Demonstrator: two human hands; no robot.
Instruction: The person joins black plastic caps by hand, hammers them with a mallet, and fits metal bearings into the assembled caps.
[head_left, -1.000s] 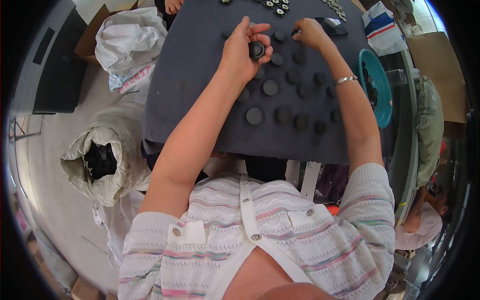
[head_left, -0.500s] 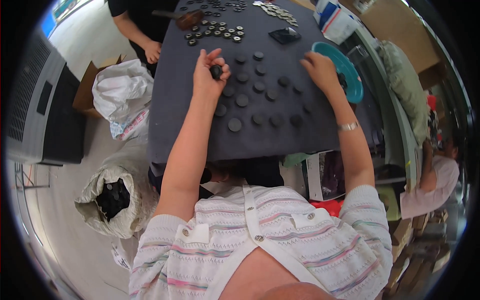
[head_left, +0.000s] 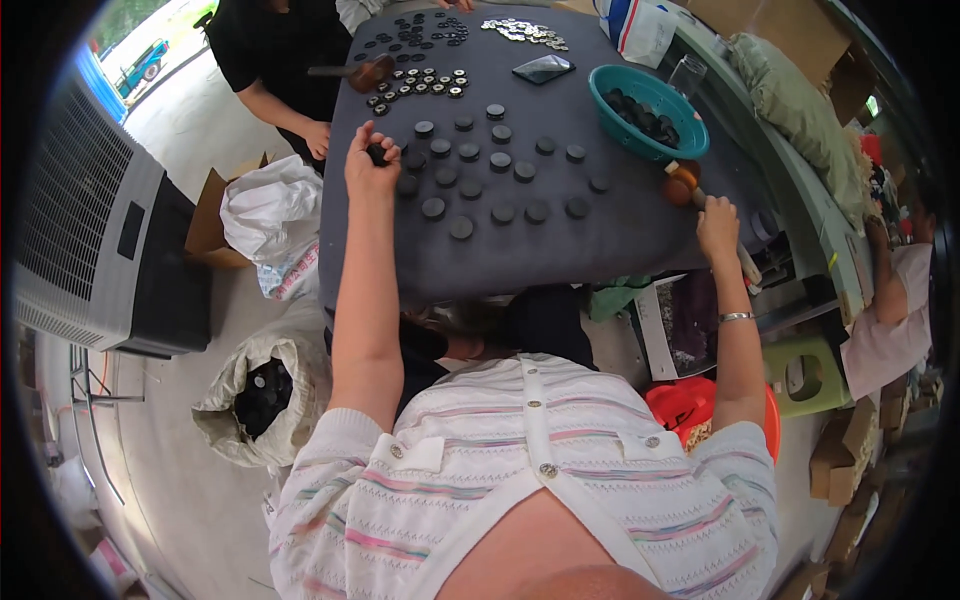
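My left hand (head_left: 372, 172) is curled at the table's left side, holding a round black cap (head_left: 376, 153) in its fingers. At the right side of the table, my right hand (head_left: 718, 228) is closed around the handle of a mallet with an amber-brown head (head_left: 683, 183). Several round black caps (head_left: 524, 171) lie spread in loose rows on the dark cloth (head_left: 420, 260) between my hands. Beyond my right hand stands a teal basin (head_left: 692, 122) with more black pieces (head_left: 640, 115) in it.
Across the table lie metal-centred black rings (head_left: 432, 80), silvery pieces (head_left: 525, 34), a dark pouch (head_left: 544, 68) and another brown-headed mallet (head_left: 371, 73). A clear cup (head_left: 686, 75) stands beside the basin. A person in black (head_left: 280, 70) is at the far left. A sack of black pieces (head_left: 225, 405) stands lower left.
My right hand has moved from beside the basin toward me and right, onto the mallet handle. My left hand still holds the black cap. The whole view has shifted.
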